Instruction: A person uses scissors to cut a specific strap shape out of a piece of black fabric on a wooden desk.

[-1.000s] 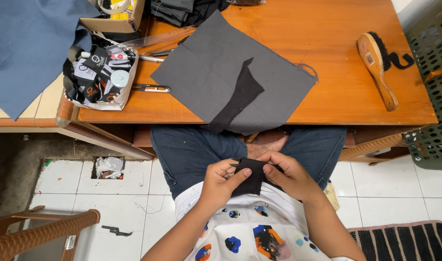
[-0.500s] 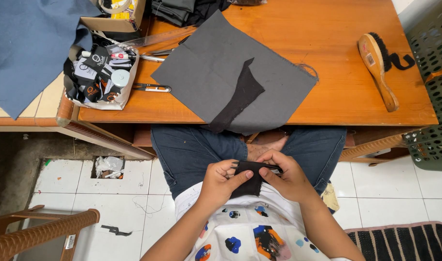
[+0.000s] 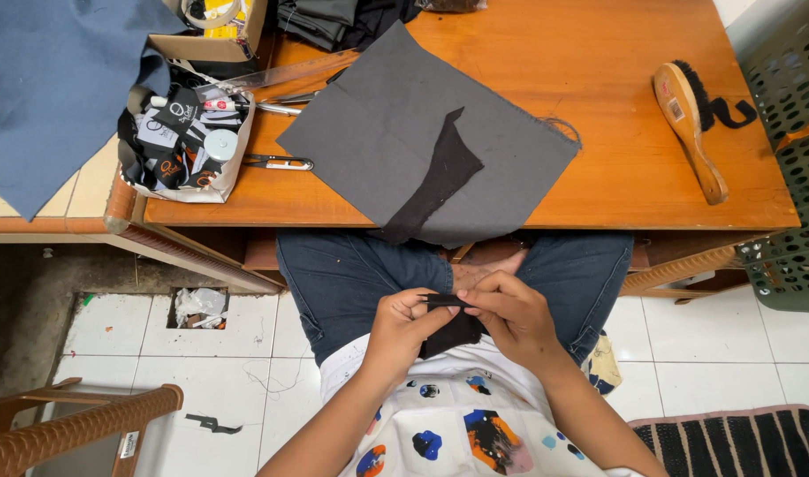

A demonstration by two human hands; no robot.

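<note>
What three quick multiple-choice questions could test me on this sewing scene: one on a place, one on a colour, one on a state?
1. Where does the wooden brush lie?
A. on the floor
B. at the table's right end
C. in the box

2. What colour is the large cloth spread mid-table?
A. dark grey
B. red
C. white

3. How is the small black fabric piece held?
A. lying loose on the table
B. in one hand only
C. pinched by both hands, left and right

Answers: 1 B, it rests by the right edge; 2 A, it is plainly grey; 3 C, both hands' fingers grip it over the lap.
</note>
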